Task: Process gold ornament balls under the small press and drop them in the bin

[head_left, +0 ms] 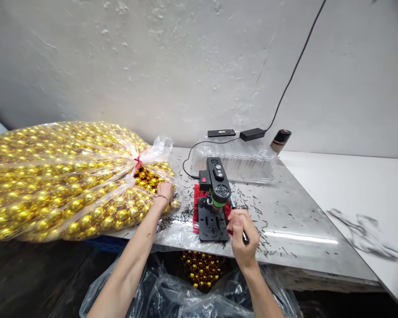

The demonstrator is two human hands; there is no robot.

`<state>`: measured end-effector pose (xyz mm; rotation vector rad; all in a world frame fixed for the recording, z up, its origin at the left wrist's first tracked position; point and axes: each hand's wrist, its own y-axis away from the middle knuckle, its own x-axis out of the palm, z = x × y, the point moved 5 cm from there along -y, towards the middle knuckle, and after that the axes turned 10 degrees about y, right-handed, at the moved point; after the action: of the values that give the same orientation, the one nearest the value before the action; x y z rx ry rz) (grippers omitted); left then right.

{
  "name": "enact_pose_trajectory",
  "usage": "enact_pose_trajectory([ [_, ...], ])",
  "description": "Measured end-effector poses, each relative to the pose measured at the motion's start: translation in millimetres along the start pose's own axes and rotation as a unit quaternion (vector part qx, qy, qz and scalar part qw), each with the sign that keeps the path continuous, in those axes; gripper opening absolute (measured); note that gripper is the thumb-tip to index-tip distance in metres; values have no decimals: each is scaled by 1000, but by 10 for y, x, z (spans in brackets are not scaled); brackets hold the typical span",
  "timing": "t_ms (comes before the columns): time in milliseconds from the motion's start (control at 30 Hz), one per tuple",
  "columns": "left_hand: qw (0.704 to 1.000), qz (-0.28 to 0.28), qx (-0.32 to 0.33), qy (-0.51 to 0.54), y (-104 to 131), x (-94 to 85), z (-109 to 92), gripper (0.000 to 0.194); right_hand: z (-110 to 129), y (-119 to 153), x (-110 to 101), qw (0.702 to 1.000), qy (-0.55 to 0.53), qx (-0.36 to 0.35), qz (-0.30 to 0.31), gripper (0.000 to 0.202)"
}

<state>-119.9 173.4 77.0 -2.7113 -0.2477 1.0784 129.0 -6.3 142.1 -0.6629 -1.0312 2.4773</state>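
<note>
A big clear plastic bag (96,161) packed with shiny gold balls (149,180) lies at the left, tied with a pink string. At the torn hole in its side, my left hand (166,191) is closed over the balls; what its fingers hold is hidden. My right hand (244,234) grips a slim tool with a black handle (245,238) and a greenish shaft, just right of a small black device (219,181). That device, with round vents and buttons, stands over a slotted black base plate (212,227). Below the table edge, more gold balls sit in a clear plastic bag (175,291).
Red matting (196,212) lies under the device, with small black scraps (248,205) strewn around. Behind stand clear plastic trays (239,163), a power adapter (252,134), a remote-like black bar (221,133) and a spray can (281,140). Gloves (365,234) rest at the right.
</note>
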Motion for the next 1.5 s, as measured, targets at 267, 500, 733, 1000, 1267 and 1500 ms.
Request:
enact_pose_trajectory([
  [267, 990, -63, -59, 115, 420, -277, -92, 31, 25, -7, -9, 1000, 6, -17, -1, 26],
  [500, 724, 29, -260, 638, 1203, -33, -336, 39, 1, 18, 1, 1000, 0, -1, -6, 25],
  [733, 583, 74, -385, 711, 1450, 395, -492, 20, 16, 3, -18, 1000, 18, -8, 4, 27],
  [1000, 656, 109, -339, 665, 1534, 516, -552, 48, 24, 4, -23, 1000, 25, -12, 7, 26],
  [1267, 622, 122, -364, 682, 1571, 505, -535, 43, 8, 16, -17, 1000, 20, -13, 11, 27],
  [1500, 505, 142, -403, 750, 1574, 533, -528, 30, -6, 30, -13, 1000, 13, -8, 13, 27],
])
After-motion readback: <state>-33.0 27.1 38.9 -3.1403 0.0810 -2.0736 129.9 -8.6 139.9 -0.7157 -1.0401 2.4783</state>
